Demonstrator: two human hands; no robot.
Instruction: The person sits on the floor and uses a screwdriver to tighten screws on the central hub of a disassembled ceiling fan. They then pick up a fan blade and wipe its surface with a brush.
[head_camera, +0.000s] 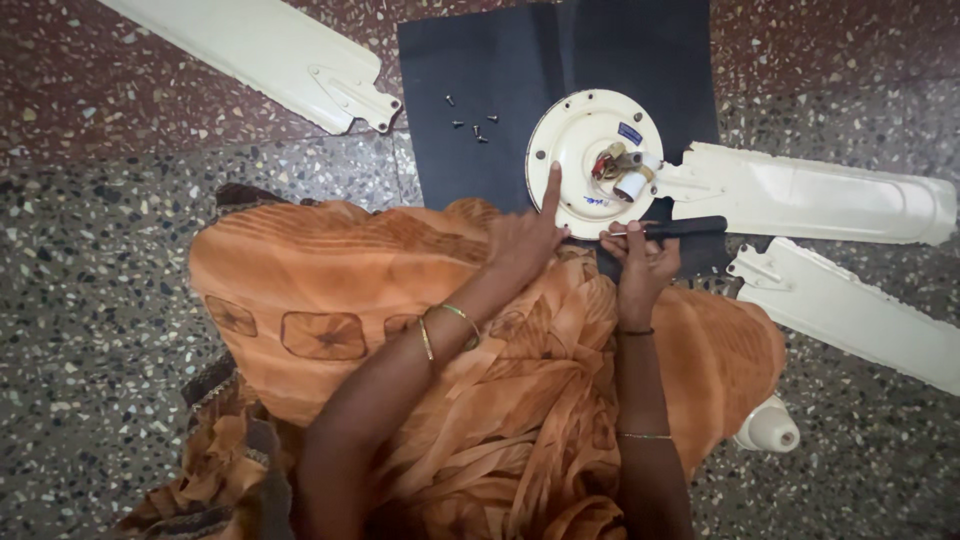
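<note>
While left hand (525, 238) presses a finger on motor (594, 160) | right grip (645, 262) closed on screwdriver (680, 229) | screws (468, 122) lie left of it

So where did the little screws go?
In the head view the loose screws lie on the dark cloth, left of the round fan motor and just right of the detached blade's bracket.

A: How many fan blades? 
B: Three cream ceiling-fan blades; one (270, 55) at eleven o'clock, one (820, 195) at three o'clock bolted to the round motor housing (585, 150), one (850, 310) at four o'clock.
A: And the loose screws?
B: About five small screws (470, 122) at twelve o'clock on one dark mat (480, 70); hard to tell exactly.
A: Tools and hands?
B: One black-handled screwdriver (680, 228); two hands, left (525, 235) and right (642, 258); one cream cone-shaped cover (768, 428) at five o'clock.
</note>
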